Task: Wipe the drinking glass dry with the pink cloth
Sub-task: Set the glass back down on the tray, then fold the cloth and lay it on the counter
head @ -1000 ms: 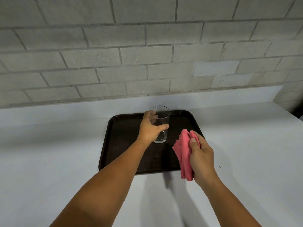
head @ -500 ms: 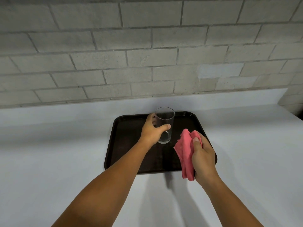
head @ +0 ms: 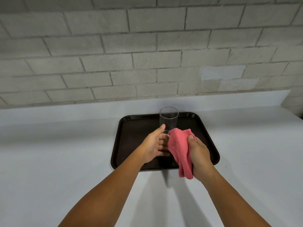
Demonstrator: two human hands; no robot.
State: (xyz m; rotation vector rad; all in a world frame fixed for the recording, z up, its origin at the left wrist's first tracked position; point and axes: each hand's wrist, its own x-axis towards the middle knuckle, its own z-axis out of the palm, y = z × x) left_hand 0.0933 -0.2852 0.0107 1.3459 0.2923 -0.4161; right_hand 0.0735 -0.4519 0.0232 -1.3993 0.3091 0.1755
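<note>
A clear drinking glass (head: 169,119) is upright over the back of a dark brown tray (head: 131,145). My left hand (head: 155,145) holds its lower part, thumb on the left wall and fingers curled around the base. My right hand (head: 199,154) grips a bunched pink cloth (head: 179,148), whose top is pressed against the glass's lower right side. The cloth and my fingers hide the bottom of the glass, so I cannot tell whether it rests on the tray.
The tray lies on a white counter (head: 57,161) that runs along a grey brick wall (head: 147,54), with a low white upstand at the back.
My right hand has brought the pink cloth leftward up against the glass. My left hand has turned palm-up and slid lower on the glass. The camera has tilted slightly.
</note>
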